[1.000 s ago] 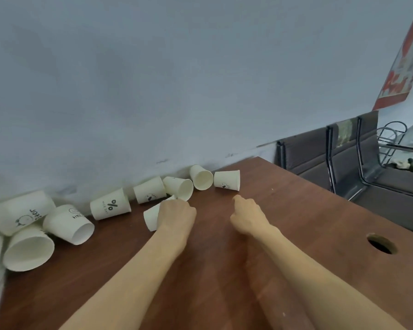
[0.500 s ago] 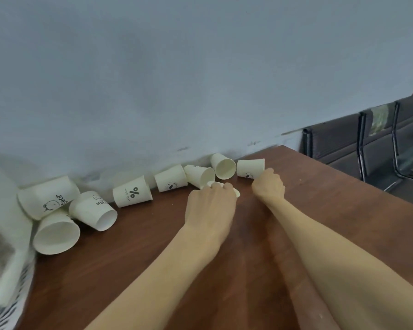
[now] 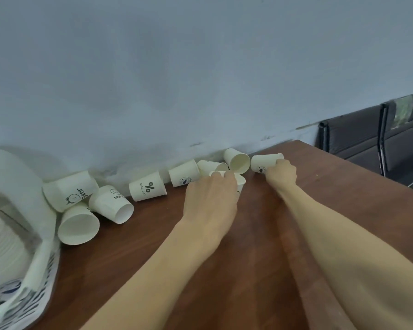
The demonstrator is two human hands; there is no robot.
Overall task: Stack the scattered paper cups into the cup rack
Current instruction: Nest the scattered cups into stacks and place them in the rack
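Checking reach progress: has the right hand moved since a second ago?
Yes. The right hand has gone forward, away from the person, to the rightmost white paper cup lying on the brown wooden table; its fingers now curl on that cup.

cups (image 3: 147, 188) crowd the wall (image 3: 200, 79), near table (image 3: 260, 258) open

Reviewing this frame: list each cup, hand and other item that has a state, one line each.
left hand: grips a cup from above
held cup: under the left hand, mostly hidden
right hand: grips the rightmost cup
rightmost cup: on its side
open-mouthed cup: on its side by the wall
percent-sign cup: on its side
HELLO cup: on its side
Bear cup: on its side
plastic bag: open, white stack inside
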